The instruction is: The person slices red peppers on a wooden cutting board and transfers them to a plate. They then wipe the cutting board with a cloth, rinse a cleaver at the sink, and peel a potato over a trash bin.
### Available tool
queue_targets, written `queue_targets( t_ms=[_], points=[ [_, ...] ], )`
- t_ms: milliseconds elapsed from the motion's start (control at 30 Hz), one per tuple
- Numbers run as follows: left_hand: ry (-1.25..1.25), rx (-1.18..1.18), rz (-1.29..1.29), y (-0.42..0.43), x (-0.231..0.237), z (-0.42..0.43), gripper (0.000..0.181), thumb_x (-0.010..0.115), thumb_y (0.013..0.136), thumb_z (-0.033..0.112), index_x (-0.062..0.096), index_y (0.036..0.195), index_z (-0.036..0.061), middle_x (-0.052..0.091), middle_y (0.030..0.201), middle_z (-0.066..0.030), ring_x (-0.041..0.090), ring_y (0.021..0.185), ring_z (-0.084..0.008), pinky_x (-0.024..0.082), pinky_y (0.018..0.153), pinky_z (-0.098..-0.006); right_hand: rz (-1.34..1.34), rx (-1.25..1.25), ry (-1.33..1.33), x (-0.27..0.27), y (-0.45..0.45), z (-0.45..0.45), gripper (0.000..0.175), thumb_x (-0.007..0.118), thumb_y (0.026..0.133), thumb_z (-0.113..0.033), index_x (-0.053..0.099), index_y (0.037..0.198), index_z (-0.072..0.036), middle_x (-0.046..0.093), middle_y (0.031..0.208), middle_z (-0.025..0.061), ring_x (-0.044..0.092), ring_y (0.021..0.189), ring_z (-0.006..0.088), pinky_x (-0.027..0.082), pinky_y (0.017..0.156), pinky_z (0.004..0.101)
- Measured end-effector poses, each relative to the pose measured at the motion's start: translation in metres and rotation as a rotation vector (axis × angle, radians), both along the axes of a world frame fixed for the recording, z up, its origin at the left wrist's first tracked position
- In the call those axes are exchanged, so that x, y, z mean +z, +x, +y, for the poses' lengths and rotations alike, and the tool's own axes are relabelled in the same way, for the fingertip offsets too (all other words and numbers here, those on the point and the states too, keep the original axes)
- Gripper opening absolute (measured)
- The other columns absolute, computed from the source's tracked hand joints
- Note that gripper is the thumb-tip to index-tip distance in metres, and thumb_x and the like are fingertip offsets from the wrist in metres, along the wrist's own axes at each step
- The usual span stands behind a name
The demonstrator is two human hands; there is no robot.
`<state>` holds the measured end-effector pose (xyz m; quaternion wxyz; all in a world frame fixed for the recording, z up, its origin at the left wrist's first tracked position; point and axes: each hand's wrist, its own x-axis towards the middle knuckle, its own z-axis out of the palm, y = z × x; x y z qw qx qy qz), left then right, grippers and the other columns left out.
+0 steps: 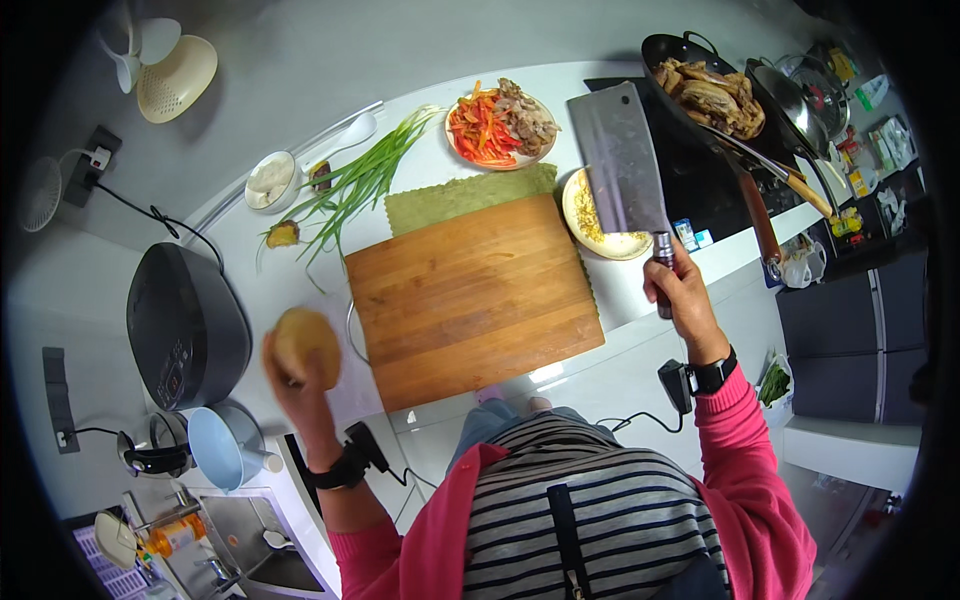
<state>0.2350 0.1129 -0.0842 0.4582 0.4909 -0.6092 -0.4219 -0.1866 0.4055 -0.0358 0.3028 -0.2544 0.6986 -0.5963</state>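
My left hand (300,382) grips a large peeled potato-like vegetable (307,345), blurred by motion, just left of the wooden cutting board (480,292). In my right hand (682,292) is the handle of a cleaver (619,157), its broad blade raised and partly covering a bowl of chopped yellowish bits (589,214). A green cloth (472,195) lies under the board. Behind it stands a plate of red pepper strips (484,131) and sliced meat (525,120). Green onions (367,180) and a piece of ginger (283,234) lie at the back left.
A wok with cooked meat (709,94) stands on the black cooktop at the right, its handle (759,217) jutting over the counter edge. To the left are a black rice cooker (187,326), a blue pot (225,448) and a sink (262,536). A white bowl (271,182) stands at the back.
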Motion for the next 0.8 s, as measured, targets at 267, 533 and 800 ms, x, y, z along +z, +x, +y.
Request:
queue_targets(
  t_ms=[267,533,800],
  points=[
    [-0.074,-0.636,-0.269,-0.128,-0.006,0.055,0.08,0.085,0.074,0.01,0.046,0.144,0.008,0.057,0.136,-0.0166,0.054,0.129,-0.0327,0.045,0.109,-0.0417,-0.212,0.084,0.07,-0.016,0.075,-0.013,0.056,0.06,0.093,0.003,0.042,0.146,-0.007,0.062,0.091,0.0023,0.061,0.082,0.011,0.052,0.077,0.0276],
    [-0.091,-0.687,-0.4,-0.154,-0.034,0.061,0.083,0.09,0.072,0.016,0.047,0.143,0.0091,0.054,0.138,-0.0219,0.051,0.128,-0.0411,0.042,0.111,-0.0477,-0.17,0.216,0.166,-0.028,0.077,-0.018,0.041,0.06,0.104,-0.01,0.051,0.143,-0.003,0.058,0.076,-0.0004,0.054,0.06,0.0067,0.047,0.056,0.0226],
    [-0.313,-0.56,-0.312,-0.147,-0.016,0.055,0.079,0.088,0.077,0.028,0.048,0.141,0.0048,0.05,0.142,-0.0208,0.044,0.134,-0.0409,0.035,0.115,-0.0506,-0.269,0.225,0.042,0.003,0.083,-0.03,0.028,0.054,0.106,-0.018,0.055,0.129,-0.002,0.059,0.078,0.0015,0.056,0.06,0.009,0.048,0.058,0.0241]
  ],
)
